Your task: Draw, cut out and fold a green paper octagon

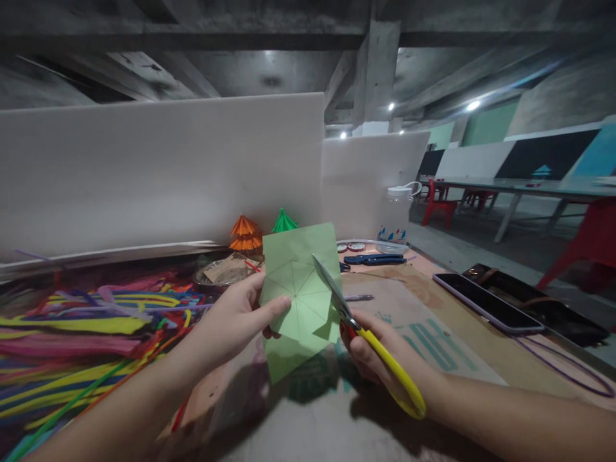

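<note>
A table (216,420) spans the foreground; colourful strips (96,327) heap at its left; above it the left hand (257,308) pinches green paper (302,289) marked with crossing lines; the right hand (380,350) holds yellow-handled scissors (391,367), one blade over the paper's right side; a pen (360,297) lies beyond.

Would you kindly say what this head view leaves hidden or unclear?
Left hand: head view, fingers mostly hidden behind the green paper.
Green pleated tree: head view, base hidden by that paper.
Colorful strips: head view, blurred, cut off by left edge.
Nearest red chair: head view, cut off by right edge.
</note>
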A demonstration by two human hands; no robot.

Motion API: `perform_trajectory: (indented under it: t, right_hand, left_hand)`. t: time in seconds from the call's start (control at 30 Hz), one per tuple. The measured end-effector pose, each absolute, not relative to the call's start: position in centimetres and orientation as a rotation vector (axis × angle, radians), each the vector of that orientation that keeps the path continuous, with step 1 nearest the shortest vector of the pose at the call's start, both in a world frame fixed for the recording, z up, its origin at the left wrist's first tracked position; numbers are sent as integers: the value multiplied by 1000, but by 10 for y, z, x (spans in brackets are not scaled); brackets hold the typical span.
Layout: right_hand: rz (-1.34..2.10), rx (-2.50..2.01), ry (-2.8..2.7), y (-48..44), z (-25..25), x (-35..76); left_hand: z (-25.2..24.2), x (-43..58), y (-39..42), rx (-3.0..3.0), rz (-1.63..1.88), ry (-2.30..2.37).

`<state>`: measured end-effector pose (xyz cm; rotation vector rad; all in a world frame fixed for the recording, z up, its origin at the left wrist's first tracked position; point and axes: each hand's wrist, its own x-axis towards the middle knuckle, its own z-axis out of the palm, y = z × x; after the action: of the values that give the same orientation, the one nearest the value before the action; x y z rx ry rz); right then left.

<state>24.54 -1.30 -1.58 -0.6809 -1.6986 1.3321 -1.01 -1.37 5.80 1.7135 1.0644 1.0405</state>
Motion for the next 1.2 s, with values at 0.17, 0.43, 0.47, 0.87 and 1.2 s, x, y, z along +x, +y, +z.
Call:
perform_trajectory:
  t: [0.17, 0.43, 0.47, 0.87, 1.2]
  right_hand:
    - [1347, -700, -1694, -12, -16, 246]
    - [1359, -723, -1692, -11, -17, 248]
    - [1362, -721, -1693, -10, -17, 248]
    - [1383, -775, -1655, -8, -23, 247]
    - [1445, -807, -1559, -7, -24, 244]
  left_hand:
    - [57, -12, -13, 1724, 1039, 1047]
    - [59, -11, -12, 1725, 1045, 1020]
    - [59, -12, -12, 1724, 1045, 1019]
    - [49, -23, 2, 1731, 959, 1073]
    - [48, -20, 10, 1702, 1200, 1171]
